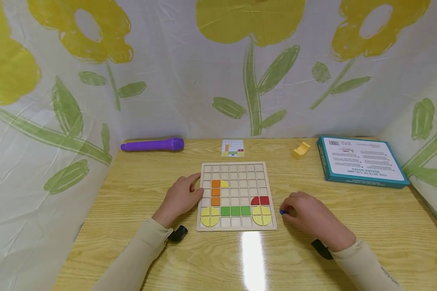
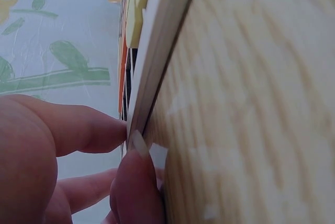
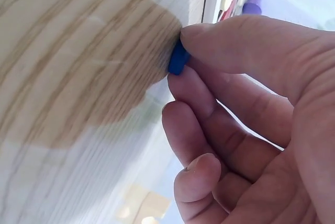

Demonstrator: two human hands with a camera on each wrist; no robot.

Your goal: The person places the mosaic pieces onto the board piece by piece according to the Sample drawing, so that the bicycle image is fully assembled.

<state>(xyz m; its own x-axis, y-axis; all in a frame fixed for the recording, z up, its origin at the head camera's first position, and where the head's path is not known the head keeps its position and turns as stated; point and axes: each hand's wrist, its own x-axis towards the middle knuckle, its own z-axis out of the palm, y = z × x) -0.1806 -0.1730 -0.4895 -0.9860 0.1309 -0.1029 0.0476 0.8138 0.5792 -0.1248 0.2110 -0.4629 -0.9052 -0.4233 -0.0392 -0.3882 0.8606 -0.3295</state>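
A wooden grid board (image 1: 236, 229) lies on the table, with flat coloured pieces in its cells. Three orange squares (image 1: 215, 192) form a column beside a yellow quarter-circle piece (image 1: 224, 184). Three green squares (image 1: 235, 211) run between two yellow circles made of quarter pieces, the left circle (image 1: 205, 221) and the right circle (image 1: 266, 221). Above the right one sit a red quarter-circle (image 1: 255, 201) and a red square (image 1: 264, 200). My left hand (image 1: 180, 199) touches the board's left edge with thumb and finger. Right of the board, my right hand (image 1: 307, 212) pinches a small blue piece (image 3: 178, 59), its shape partly hidden, close above the tabletop.
Behind the board lies a small pattern card (image 1: 233, 148). A purple microphone-shaped object (image 1: 153, 144) lies at the back left. Toward the back right are a small yellow-orange holder (image 1: 300, 150) and a teal box (image 1: 362, 161). A flower-printed curtain (image 1: 175, 81) encloses the table's back and sides.
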